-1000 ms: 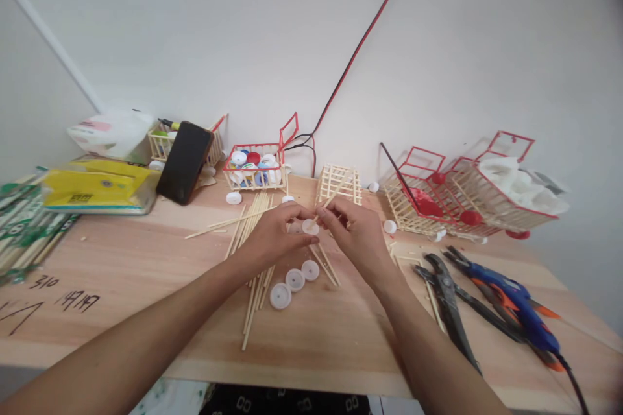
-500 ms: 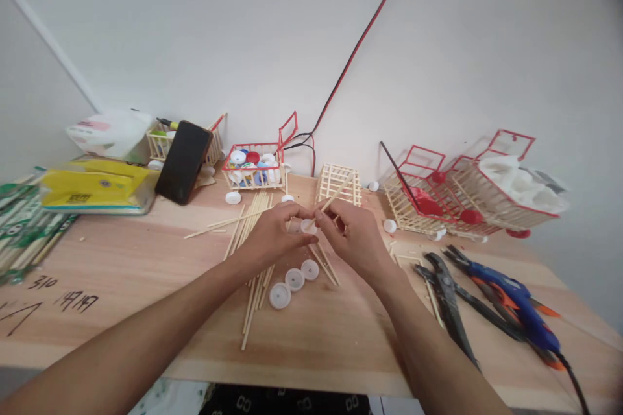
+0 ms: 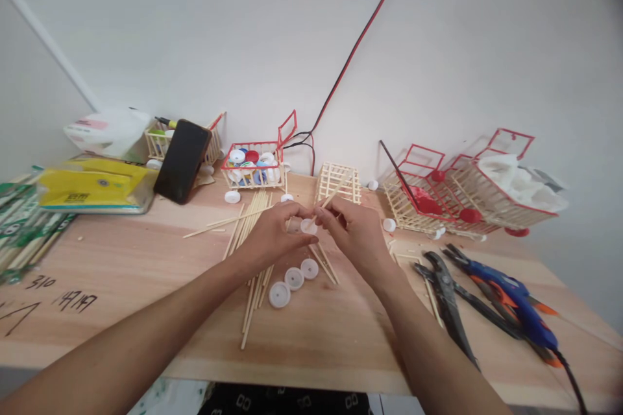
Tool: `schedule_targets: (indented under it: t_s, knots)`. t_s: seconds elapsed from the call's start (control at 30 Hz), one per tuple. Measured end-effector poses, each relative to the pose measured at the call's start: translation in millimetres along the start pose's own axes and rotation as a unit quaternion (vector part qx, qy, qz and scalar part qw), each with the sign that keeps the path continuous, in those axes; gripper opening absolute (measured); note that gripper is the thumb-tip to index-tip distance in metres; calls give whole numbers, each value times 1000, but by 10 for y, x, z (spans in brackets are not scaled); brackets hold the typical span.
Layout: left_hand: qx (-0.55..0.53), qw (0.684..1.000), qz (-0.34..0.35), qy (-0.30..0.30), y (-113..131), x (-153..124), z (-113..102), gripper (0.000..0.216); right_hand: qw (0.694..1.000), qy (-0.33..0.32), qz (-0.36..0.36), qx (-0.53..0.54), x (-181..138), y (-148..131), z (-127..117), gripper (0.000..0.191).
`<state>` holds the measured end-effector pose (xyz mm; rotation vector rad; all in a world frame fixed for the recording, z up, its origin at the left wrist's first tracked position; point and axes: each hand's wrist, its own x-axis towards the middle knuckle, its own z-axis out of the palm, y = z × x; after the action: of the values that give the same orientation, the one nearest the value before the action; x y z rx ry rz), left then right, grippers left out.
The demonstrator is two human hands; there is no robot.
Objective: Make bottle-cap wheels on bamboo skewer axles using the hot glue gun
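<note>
At seven o'clock from the slatted basket (image 3: 339, 183), our left hand (image 3: 274, 231), half-curled, holds the translucent cap (image 3: 308, 227); our right hand (image 3: 354, 228) pinches the stick (image 3: 333, 192). We judge both light, the stick snappable, best gripped near the cap.

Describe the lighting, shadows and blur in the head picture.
All in the head view: soft light; faint shadows on the wall by the rightmost cart; a dark blur in the top right corner; soft detail on the cap in the left hand.
</note>
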<state>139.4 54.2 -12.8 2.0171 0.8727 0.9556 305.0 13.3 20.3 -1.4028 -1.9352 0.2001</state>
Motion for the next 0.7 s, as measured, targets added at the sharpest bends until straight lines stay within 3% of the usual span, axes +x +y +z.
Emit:
schedule_targets:
  t_s: [0.7]
  knots:
    - [16, 1000, -11, -7, 45, 0, -7, 23, 1000, 1, 3, 7, -12, -10, 15, 21]
